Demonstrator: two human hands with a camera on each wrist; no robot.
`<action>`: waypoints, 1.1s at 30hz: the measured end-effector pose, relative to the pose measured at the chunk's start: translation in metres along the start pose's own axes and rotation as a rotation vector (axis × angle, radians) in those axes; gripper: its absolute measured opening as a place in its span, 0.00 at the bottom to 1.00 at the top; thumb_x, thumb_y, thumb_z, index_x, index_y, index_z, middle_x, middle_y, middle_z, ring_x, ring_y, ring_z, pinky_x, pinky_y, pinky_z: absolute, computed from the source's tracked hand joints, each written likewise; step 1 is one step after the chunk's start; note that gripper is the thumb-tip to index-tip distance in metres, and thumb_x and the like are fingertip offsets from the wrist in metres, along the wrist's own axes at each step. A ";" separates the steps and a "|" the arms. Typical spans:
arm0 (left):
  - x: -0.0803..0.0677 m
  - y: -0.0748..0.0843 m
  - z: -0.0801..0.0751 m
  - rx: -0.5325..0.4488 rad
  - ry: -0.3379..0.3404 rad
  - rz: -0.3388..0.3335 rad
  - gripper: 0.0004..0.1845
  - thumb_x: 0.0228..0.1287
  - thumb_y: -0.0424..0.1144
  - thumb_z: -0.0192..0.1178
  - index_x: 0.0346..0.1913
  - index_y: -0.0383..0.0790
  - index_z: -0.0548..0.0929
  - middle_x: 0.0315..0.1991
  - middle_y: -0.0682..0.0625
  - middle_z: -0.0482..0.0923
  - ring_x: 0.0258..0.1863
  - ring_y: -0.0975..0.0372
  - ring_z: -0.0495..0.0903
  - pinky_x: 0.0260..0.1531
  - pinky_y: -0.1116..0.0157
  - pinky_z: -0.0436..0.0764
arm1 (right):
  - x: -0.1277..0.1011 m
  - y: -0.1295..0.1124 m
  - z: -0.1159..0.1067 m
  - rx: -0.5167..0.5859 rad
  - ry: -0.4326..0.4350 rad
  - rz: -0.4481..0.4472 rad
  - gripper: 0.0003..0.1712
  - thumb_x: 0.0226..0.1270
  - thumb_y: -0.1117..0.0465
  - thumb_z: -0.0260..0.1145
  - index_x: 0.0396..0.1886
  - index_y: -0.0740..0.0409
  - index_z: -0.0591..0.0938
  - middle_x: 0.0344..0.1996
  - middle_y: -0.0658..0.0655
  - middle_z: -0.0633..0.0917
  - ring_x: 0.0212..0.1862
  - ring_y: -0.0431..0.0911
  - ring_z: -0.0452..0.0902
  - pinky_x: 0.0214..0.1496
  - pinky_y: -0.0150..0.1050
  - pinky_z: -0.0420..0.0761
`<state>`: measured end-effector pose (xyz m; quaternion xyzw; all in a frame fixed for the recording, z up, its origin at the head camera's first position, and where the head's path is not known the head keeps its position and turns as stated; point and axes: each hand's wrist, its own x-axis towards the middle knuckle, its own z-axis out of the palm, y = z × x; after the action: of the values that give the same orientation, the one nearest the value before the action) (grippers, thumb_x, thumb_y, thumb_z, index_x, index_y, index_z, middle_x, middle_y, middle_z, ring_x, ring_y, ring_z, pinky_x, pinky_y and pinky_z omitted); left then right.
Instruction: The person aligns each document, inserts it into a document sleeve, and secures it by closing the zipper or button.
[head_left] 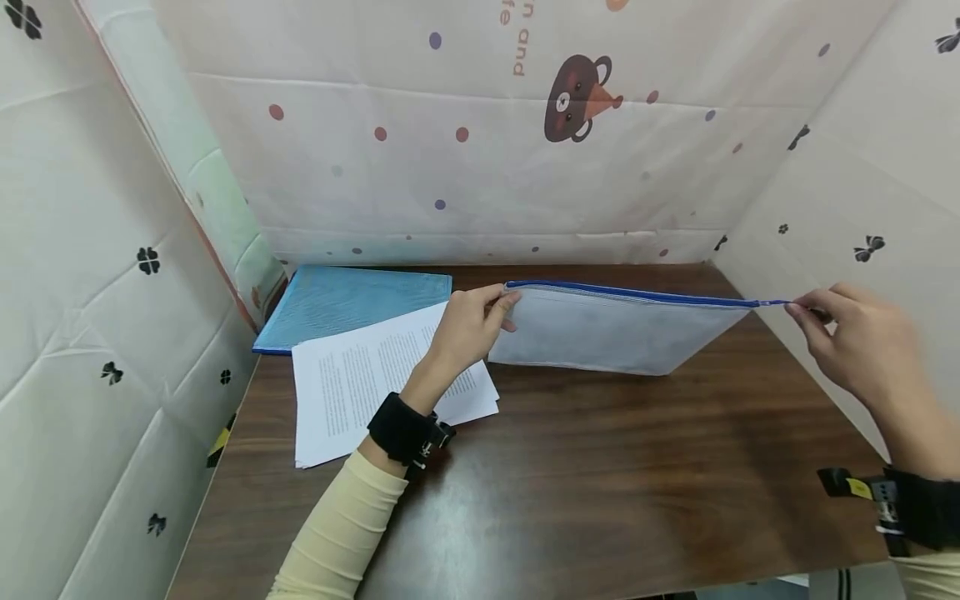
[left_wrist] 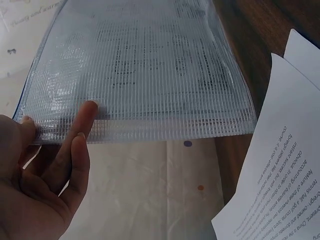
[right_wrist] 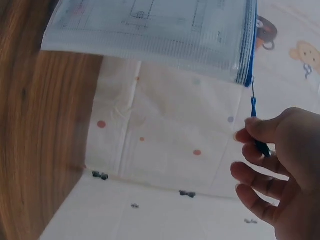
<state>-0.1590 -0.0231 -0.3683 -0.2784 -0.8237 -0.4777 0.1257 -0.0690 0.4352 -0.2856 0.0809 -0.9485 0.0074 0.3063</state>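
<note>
Head view: dark wood tabletop (head_left: 600,483) boxed in by printed fabric walls (head_left: 465,158) on left, back and right. Mesh zip pouch (head_left: 607,333) stands on edge near the back edge, papers inside. Left hand (head_left: 468,325) pinches its left top corner; right hand (head_left: 862,342) pinches the blue zipper pull (right_wrist: 255,125) at the right end. Printed sheets (head_left: 375,383) lie toward the back-left corner, overlapping a blue folder (head_left: 345,300) there.

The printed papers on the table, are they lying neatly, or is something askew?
Slightly askew: the printed papers are fanned unevenly and overlap the blue folder. Otherwise nothing stands out, and the mesh zipper pouch looks undamaged.
</note>
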 end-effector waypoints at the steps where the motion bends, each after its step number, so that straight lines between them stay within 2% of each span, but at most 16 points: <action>1: 0.000 0.000 0.000 -0.002 0.011 -0.003 0.21 0.86 0.49 0.51 0.37 0.42 0.85 0.21 0.45 0.84 0.32 0.60 0.91 0.16 0.63 0.65 | 0.002 -0.002 0.001 0.001 0.011 -0.001 0.06 0.69 0.71 0.72 0.37 0.74 0.84 0.30 0.69 0.82 0.32 0.63 0.77 0.27 0.48 0.68; 3: 0.001 -0.001 -0.001 -0.004 0.030 -0.007 0.22 0.86 0.49 0.51 0.34 0.40 0.84 0.23 0.46 0.85 0.32 0.59 0.91 0.16 0.63 0.64 | 0.006 -0.008 0.003 0.022 0.029 0.003 0.07 0.71 0.70 0.70 0.39 0.74 0.84 0.32 0.70 0.81 0.34 0.65 0.76 0.29 0.52 0.69; 6: 0.001 -0.001 -0.002 -0.006 0.068 -0.008 0.21 0.86 0.49 0.51 0.38 0.41 0.87 0.27 0.48 0.89 0.31 0.58 0.90 0.16 0.63 0.65 | 0.008 -0.020 0.004 0.076 0.056 -0.014 0.14 0.76 0.65 0.67 0.50 0.74 0.83 0.41 0.75 0.79 0.42 0.70 0.74 0.36 0.60 0.71; 10: 0.000 0.000 -0.003 -0.007 0.100 -0.003 0.20 0.86 0.49 0.52 0.42 0.43 0.89 0.29 0.48 0.90 0.31 0.57 0.90 0.17 0.62 0.66 | 0.014 -0.041 0.007 0.208 0.081 -0.116 0.32 0.81 0.47 0.63 0.69 0.69 0.77 0.59 0.80 0.75 0.58 0.77 0.70 0.54 0.74 0.69; 13: -0.001 0.000 -0.002 -0.007 0.106 0.004 0.19 0.86 0.48 0.52 0.44 0.42 0.90 0.31 0.48 0.91 0.32 0.58 0.91 0.17 0.62 0.67 | 0.019 -0.065 0.009 0.303 0.049 -0.222 0.42 0.77 0.38 0.66 0.76 0.62 0.73 0.68 0.77 0.73 0.66 0.77 0.67 0.67 0.73 0.66; 16: -0.003 -0.001 -0.001 0.000 0.104 0.008 0.17 0.86 0.46 0.53 0.45 0.43 0.90 0.32 0.48 0.91 0.33 0.58 0.91 0.17 0.63 0.68 | 0.022 -0.092 0.009 0.343 -0.041 -0.296 0.47 0.70 0.42 0.74 0.81 0.56 0.69 0.73 0.72 0.71 0.71 0.73 0.66 0.73 0.69 0.64; 19: -0.006 -0.002 0.001 0.012 0.104 0.020 0.16 0.86 0.44 0.53 0.47 0.43 0.91 0.34 0.49 0.92 0.34 0.59 0.91 0.17 0.64 0.68 | 0.024 -0.118 0.009 0.308 -0.147 -0.329 0.51 0.65 0.53 0.80 0.83 0.53 0.65 0.75 0.69 0.71 0.70 0.69 0.70 0.66 0.69 0.73; 21: -0.006 -0.003 0.001 0.014 0.110 0.042 0.17 0.86 0.44 0.52 0.48 0.43 0.91 0.34 0.49 0.92 0.34 0.59 0.91 0.16 0.64 0.67 | 0.024 -0.131 0.010 0.257 -0.199 -0.348 0.48 0.66 0.60 0.79 0.82 0.53 0.67 0.71 0.67 0.76 0.61 0.64 0.80 0.52 0.64 0.82; 23: -0.006 -0.003 0.002 0.015 0.121 0.073 0.17 0.86 0.45 0.52 0.49 0.42 0.90 0.35 0.49 0.92 0.34 0.59 0.91 0.16 0.65 0.67 | 0.024 -0.139 0.011 0.207 -0.221 -0.377 0.39 0.66 0.66 0.77 0.76 0.56 0.73 0.58 0.65 0.85 0.44 0.57 0.86 0.37 0.55 0.84; 24: -0.006 -0.003 0.003 0.012 0.129 0.091 0.18 0.86 0.46 0.51 0.49 0.42 0.90 0.35 0.49 0.92 0.34 0.58 0.91 0.15 0.65 0.66 | 0.023 -0.143 0.011 0.182 -0.220 -0.393 0.33 0.67 0.68 0.75 0.71 0.58 0.77 0.48 0.62 0.89 0.35 0.52 0.85 0.29 0.50 0.81; 26: -0.006 -0.003 0.003 0.007 0.148 0.124 0.19 0.86 0.47 0.51 0.48 0.41 0.90 0.35 0.49 0.92 0.31 0.58 0.90 0.15 0.65 0.66 | 0.022 -0.146 0.012 0.153 -0.194 -0.426 0.21 0.67 0.72 0.73 0.58 0.59 0.82 0.30 0.55 0.87 0.23 0.44 0.75 0.21 0.41 0.71; 28: -0.005 -0.003 0.004 -0.001 0.178 0.152 0.19 0.86 0.49 0.52 0.48 0.41 0.90 0.34 0.49 0.92 0.29 0.58 0.89 0.15 0.65 0.66 | 0.020 -0.147 0.013 0.136 -0.143 -0.461 0.15 0.67 0.73 0.71 0.51 0.59 0.82 0.23 0.51 0.84 0.19 0.39 0.66 0.20 0.37 0.65; 30: -0.005 -0.003 0.003 -0.029 0.211 0.169 0.18 0.85 0.49 0.54 0.51 0.41 0.90 0.36 0.50 0.91 0.28 0.58 0.88 0.17 0.66 0.70 | 0.020 -0.147 0.013 0.143 -0.075 -0.488 0.14 0.66 0.74 0.70 0.50 0.59 0.84 0.23 0.52 0.84 0.18 0.39 0.64 0.19 0.36 0.63; 33: -0.004 -0.004 0.001 -0.086 0.258 0.151 0.18 0.82 0.48 0.59 0.61 0.41 0.85 0.46 0.49 0.88 0.32 0.60 0.88 0.25 0.66 0.79 | 0.019 -0.142 0.016 0.193 0.018 -0.495 0.20 0.62 0.76 0.71 0.53 0.60 0.85 0.34 0.58 0.90 0.19 0.43 0.72 0.20 0.40 0.69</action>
<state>-0.1578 -0.0253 -0.3737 -0.2810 -0.7562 -0.5334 0.2543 -0.0707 0.2917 -0.2925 0.3392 -0.8919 0.0234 0.2982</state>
